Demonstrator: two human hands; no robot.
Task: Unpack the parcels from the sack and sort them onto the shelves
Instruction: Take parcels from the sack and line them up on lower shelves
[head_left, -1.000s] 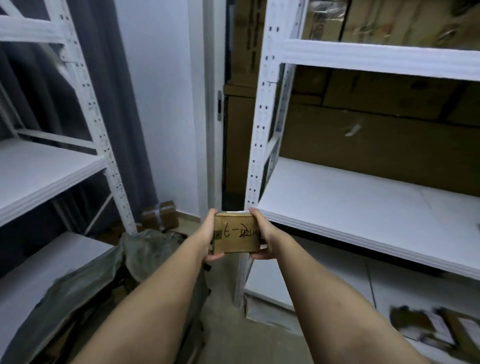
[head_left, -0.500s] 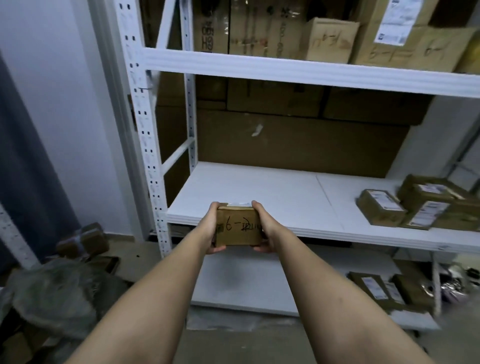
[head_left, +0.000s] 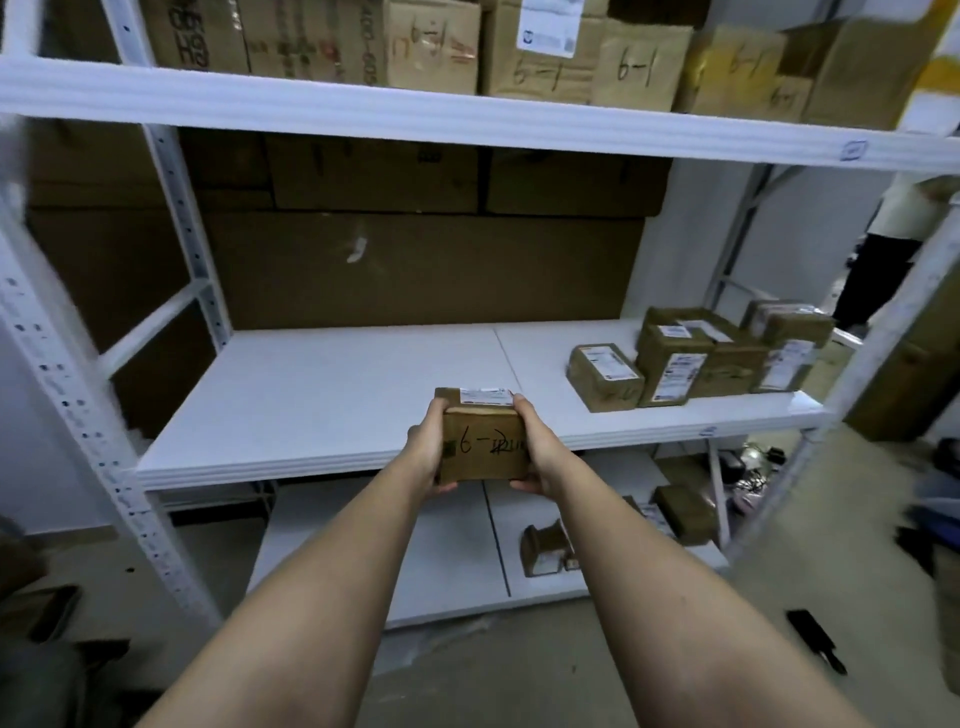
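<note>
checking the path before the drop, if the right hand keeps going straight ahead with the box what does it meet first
Likely nothing soon: the right hand points over bare middle shelf. Beyond that stands the big brown carton at the back. The parcels sit off to the right, though depth is unclear.

The view swings right across the white rack, so the sack and the left rack drop out and the right end of the middle shelf (head_left: 322, 395) comes in, with a cluster of parcels (head_left: 696, 358) by its right edge. The held parcel (head_left: 483, 441), earlier at the shelf's front left corner, now sits over the middle of its front edge, its labelled top showing more
</note>
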